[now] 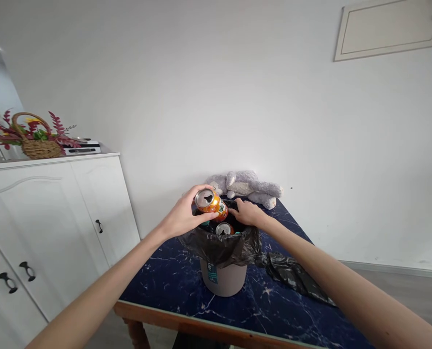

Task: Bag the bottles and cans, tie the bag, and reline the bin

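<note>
Far off to the left of the left hand stands a white cabinet (pixel 56 218), with a wicker basket (pixel 38 145) of red and yellow flowers on top. Nearer, the left hand (pixel 181 215) is wrapped around an orange can (pixel 211 203), thumb on the near side and fingers curled over the far side. The can is tilted so that its opened top faces the camera.

Just below that hand is a small bin (pixel 223 278) lined with a black bag (pixel 219 247), which stands on a dark blue marbled table (pixel 165 276). The orange can is held over the bin's mouth, and a second can (pixel 223 229) lies inside, under it.

Just right of the held can, the right hand (pixel 248 212) rests on the far rim of the liner. Its fingers point toward the can, but I cannot tell whether they pinch the plastic.

Beyond both hands a grey plush toy (pixel 248 186) lies against the wall. Below and to the right of the right hand, a loose black bag (pixel 296 276) lies crumpled on the table.
</note>
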{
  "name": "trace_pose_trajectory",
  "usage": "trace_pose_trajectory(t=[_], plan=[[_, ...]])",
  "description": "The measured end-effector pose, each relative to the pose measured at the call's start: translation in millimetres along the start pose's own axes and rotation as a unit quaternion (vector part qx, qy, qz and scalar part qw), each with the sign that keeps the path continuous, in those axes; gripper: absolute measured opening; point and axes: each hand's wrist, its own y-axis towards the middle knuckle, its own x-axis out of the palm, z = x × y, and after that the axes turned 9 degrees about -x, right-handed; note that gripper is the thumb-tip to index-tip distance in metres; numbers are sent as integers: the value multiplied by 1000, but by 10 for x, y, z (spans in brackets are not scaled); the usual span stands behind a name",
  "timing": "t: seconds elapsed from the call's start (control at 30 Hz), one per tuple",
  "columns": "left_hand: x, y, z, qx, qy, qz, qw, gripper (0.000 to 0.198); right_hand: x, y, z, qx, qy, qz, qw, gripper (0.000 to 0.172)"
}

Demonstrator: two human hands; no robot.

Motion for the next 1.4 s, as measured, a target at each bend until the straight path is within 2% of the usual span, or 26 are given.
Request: trace_pose_trajectory(t=[0.13, 0.27, 0.37, 0.43, 0.5, 0.6, 0.67, 0.73, 0.9, 1.03, 1.13, 1.2, 1.23, 1.3, 1.37, 1.4], plan=[[84, 107, -106, -8, 43, -61, 997, 58, -1, 3, -1, 1, 3, -1, 1000, 51], [123, 66, -115, -31, 76, -84, 993, 67, -2, 11, -16, 2, 6, -3, 1000, 51], [130, 10, -47, -42, 19, -72, 996, 70, -3, 14, -26, 4, 8, -2, 1000, 50], [126, -21, 48, -43, -89, -49, 994, 59, -7, 9, -30, 4, 9, -1, 1000, 50], [112, -57, 184, -47, -243, -27, 969, 51, -12, 0, -30, 3, 12, -2, 1000, 51], [71, -161, 442, -95, -455, -19, 885, 57, -15, -10, -21, 3, 21, -5, 1000, 51], [33, -280, 618, -132, -539, -30, 831, 64, -14, -5, -12, 2, 32, -8, 999, 52], [-2, -431, 770, -143, -582, -43, 799, 71, -17, 9, -3, -1, 49, -10, 999, 55], [-49, -778, 954, -143, -617, -77, 770, 74, -76, -47, 52, -20, 142, -9, 990, 60], [-58, -930, 935, -143, -631, -89, 757, 71, -132, -354, 215, -28, 241, 0, 970, 64], [-62, -996, 869, -144, -622, -88, 765, 69, -93, -654, 427, -8, 331, -5, 943, 71], [-59, -1022, 790, -150, -589, -83, 790, 67, -13, -813, 579, 36, 445, -13, 895, 74], [-55, -1026, 732, -149, -562, -78, 810, 66, 37, -872, 646, 63, 500, -20, 863, 73], [-39, -1006, 566, -135, -475, -44, 868, 61, 128, -949, 742, 118, 588, -41, 799, 66], [-20, -933, 327, -134, -347, 32, 928, 52, 177, -985, 773, 161, 654, -59, 737, 48], [-13, -875, 182, -151, -279, 83, 945, 47, 180, -993, 764, 175, 680, -65, 709, 37]])
